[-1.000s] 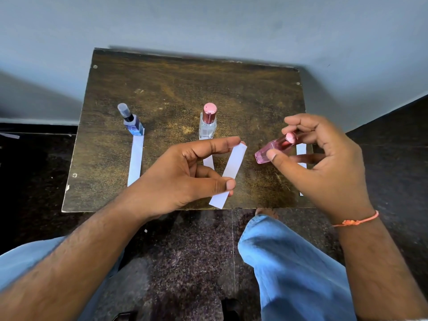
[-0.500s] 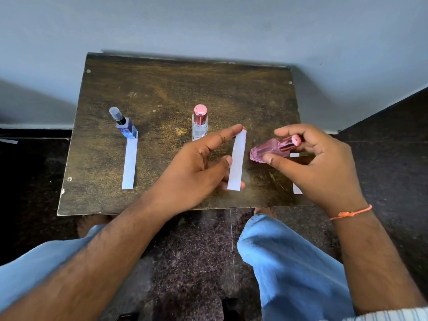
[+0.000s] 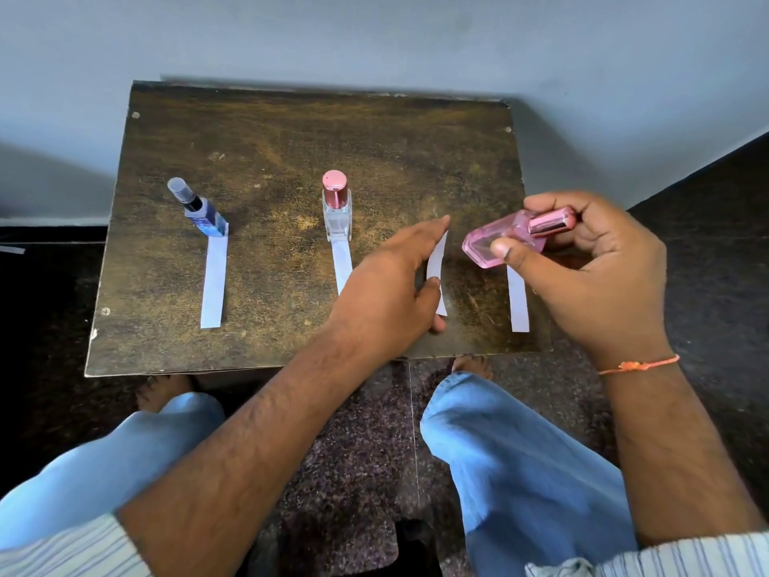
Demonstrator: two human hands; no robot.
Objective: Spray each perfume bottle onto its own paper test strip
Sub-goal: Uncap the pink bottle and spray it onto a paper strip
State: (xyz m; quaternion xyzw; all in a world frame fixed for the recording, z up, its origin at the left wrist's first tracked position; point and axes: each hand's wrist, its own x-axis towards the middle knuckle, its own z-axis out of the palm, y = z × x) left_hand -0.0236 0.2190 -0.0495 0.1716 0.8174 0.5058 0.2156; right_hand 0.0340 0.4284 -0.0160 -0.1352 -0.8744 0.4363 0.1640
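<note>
On the dark wooden table (image 3: 291,131) stand a blue bottle (image 3: 204,216) at the left and a clear bottle with a pink cap (image 3: 336,210) in the middle. A white paper strip lies before each: the left strip (image 3: 214,281) and the middle strip (image 3: 342,262). My right hand (image 3: 582,264) holds a pink bottle (image 3: 512,237) tilted on its side above the table. My left hand (image 3: 395,293) pinches another paper strip (image 3: 437,264) upright beside that bottle. One more strip (image 3: 518,301) lies flat under my right hand.
The table stands against a pale blue wall (image 3: 374,35). Its front edge is just past my knees in blue trousers (image 3: 520,451). Dark floor (image 3: 41,306) lies on both sides. My bare feet show under the front edge.
My left hand has turned the held strip more upright and brought it nearer the pink bottle. My right hand has shifted the pink bottle a little. The view has moved down.
</note>
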